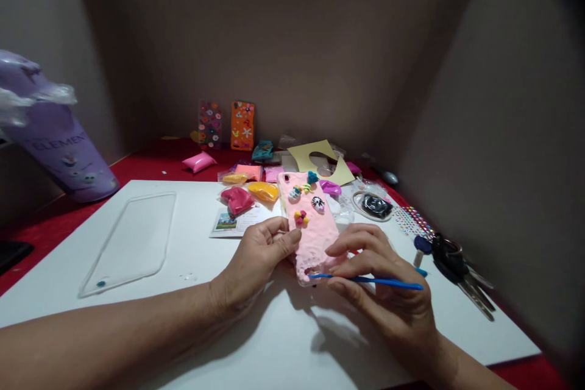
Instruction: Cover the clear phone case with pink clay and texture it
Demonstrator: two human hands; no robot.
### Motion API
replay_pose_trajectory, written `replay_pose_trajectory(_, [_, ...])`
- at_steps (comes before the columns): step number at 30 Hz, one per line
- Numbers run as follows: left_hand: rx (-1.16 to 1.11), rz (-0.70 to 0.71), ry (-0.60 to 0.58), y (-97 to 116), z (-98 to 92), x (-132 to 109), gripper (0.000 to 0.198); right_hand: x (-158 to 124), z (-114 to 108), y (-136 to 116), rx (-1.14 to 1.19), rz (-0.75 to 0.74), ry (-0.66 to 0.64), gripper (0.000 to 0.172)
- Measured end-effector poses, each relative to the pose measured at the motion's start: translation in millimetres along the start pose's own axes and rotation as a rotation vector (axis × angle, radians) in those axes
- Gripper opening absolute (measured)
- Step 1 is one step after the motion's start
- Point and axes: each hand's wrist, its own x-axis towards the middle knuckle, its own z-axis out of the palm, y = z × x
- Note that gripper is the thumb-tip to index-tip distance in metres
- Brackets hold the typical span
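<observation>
A phone case (pixel 313 234) covered in pink clay is held up over the white board, tilted, with small clay figures on its upper half. My left hand (pixel 258 259) grips its left edge, thumb on the front. Between the fingers of my right hand (pixel 381 280) is a thin blue tool (pixel 388 283), its tip touching the clay by the opening at the case's lower end. The fingers of that hand are close to the case's right edge.
A clear case (pixel 130 241) lies on the white board (pixel 196 317) at left. Bags of coloured clay (pixel 237 200) sit behind the held case. Keys (pixel 461 274) and rhinestones (pixel 414 219) are at right. A purple bottle (pixel 68 140) stands far left; an orange case (pixel 242 126) leans at the back.
</observation>
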Motion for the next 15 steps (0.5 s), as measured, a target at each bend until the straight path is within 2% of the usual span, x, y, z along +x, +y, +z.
replay_pose_trajectory(15, [-0.004, -0.014, 0.001, 1.1, 0.0, 1.4, 0.023, -0.7, -0.5, -1.0, 0.011, -0.028, -0.023, 0.013])
